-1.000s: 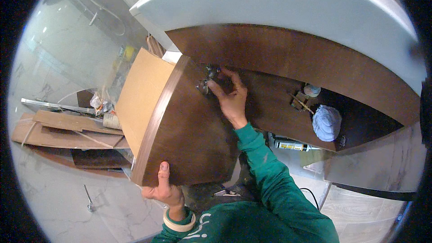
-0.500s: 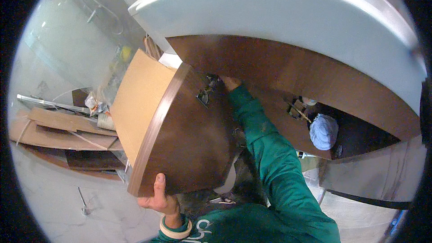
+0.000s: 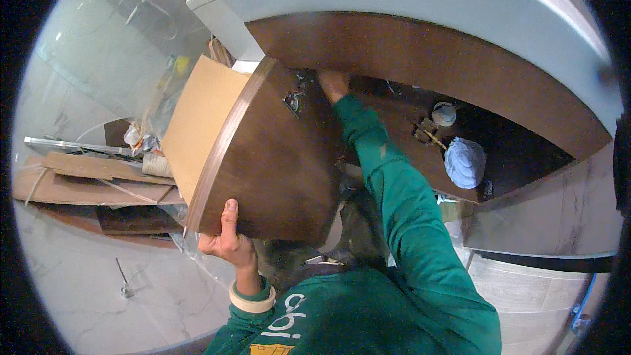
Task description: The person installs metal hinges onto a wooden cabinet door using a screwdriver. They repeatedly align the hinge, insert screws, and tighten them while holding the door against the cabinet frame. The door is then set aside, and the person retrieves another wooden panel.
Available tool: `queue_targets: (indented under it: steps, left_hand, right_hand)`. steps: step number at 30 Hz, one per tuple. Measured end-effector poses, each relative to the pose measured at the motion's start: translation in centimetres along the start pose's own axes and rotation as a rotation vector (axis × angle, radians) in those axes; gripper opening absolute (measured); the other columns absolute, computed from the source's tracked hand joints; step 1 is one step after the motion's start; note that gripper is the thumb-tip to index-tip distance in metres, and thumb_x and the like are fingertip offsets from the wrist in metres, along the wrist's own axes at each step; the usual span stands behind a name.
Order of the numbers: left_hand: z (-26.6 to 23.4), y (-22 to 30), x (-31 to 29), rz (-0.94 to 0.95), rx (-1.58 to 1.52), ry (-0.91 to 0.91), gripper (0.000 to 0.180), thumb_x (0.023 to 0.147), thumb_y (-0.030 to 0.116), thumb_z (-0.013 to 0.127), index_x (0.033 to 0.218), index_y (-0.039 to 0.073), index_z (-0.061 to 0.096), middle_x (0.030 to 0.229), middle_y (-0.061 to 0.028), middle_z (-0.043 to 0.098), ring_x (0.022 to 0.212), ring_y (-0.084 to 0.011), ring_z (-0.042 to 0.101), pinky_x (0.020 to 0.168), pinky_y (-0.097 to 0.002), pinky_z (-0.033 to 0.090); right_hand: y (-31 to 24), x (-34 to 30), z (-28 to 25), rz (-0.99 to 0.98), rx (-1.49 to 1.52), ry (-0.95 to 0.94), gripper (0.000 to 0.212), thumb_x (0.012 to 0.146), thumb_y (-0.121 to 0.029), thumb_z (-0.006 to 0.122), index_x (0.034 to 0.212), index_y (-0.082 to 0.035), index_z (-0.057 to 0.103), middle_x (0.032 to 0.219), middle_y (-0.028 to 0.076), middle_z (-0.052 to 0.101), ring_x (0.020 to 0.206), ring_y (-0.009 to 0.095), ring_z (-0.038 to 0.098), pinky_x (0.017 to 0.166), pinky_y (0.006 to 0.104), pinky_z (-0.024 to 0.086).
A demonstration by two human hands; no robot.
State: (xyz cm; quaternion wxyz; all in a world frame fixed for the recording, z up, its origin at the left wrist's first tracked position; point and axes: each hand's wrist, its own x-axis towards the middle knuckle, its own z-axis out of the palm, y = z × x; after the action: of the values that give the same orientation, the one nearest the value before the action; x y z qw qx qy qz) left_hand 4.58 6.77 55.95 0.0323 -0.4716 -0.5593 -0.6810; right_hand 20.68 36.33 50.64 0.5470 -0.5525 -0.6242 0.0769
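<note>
On the pale marble-patterned floor (image 3: 85,289) at far left lies a stack of flat brown offcut boards (image 3: 85,177), well apart from the work.

The left hand (image 3: 227,243) grips the lower near corner of the dark brown cabinet door with a tan outer face (image 3: 263,164): the thumb presses flat on the dark inner face and the fingers curl under the edge. This grip appears to carry the door's weight and keep it swung open.

The door stands just left of the cabinet opening. Its long axis runs from the held lower corner up to the hinge edge, and the dark inner face turns toward the person.

A small metal hinge plate (image 3: 294,100) sits on that face near the top.

The right hand (image 3: 333,83) reaches beyond the top edge into the dark brown cabinet interior (image 3: 407,118); its finger position cannot be determined.

A pale blue crumpled cloth (image 3: 465,162) rests on the cabinet floor at right.
</note>
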Motion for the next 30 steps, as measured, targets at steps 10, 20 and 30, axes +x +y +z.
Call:
queue_targets:
  steps: [10, 20, 30]
  left_hand:
    - [0.2, 1.1, 0.1, -0.131, -0.155, 0.012, 0.022, 0.075, -0.001, 0.07, 0.095, -0.01, 0.066, 0.092, -0.0136, 0.069, 0.079, -0.0187, 0.062, 0.076, -0.0303, 0.048]
    - [-1.5, -0.4, -0.9, -0.077, -0.148, 0.014, 0.022, 0.074, -0.003, 0.07, 0.095, -0.008, 0.066, 0.092, -0.0129, 0.068, 0.08, -0.0192, 0.062, 0.076, -0.0311, 0.049]
    - [-1.7, 0.4, 0.4, -0.177, -0.217, 0.04, 0.019, 0.073, -0.003, 0.07, 0.091, -0.009, 0.067, 0.09, -0.0138, 0.068, 0.078, -0.0188, 0.061, 0.075, -0.0308, 0.048]
  right_hand:
    - [-1.0, -2.8, -2.0, 0.295, 0.729, 0.016, 0.032, 0.083, -0.023, 0.066, 0.105, 0.0, 0.066, 0.103, 0.022, 0.067, 0.093, 0.041, 0.063, 0.082, 0.046, 0.05]
    - [-1.9, -4.1, -2.0, 0.403, 0.961, 0.009, 0.02, 0.085, -0.013, 0.068, 0.1, 0.001, 0.066, 0.093, 0.004, 0.064, 0.08, 0.015, 0.057, 0.054, 0.03, 0.05]
    - [-0.7, -5.4, -3.0, 0.387, 1.085, -0.154, 0.039, 0.08, -0.01, 0.074, 0.114, 0.002, 0.059, 0.096, 0.006, 0.063, 0.088, 0.017, 0.059, 0.08, 0.0307, 0.05]
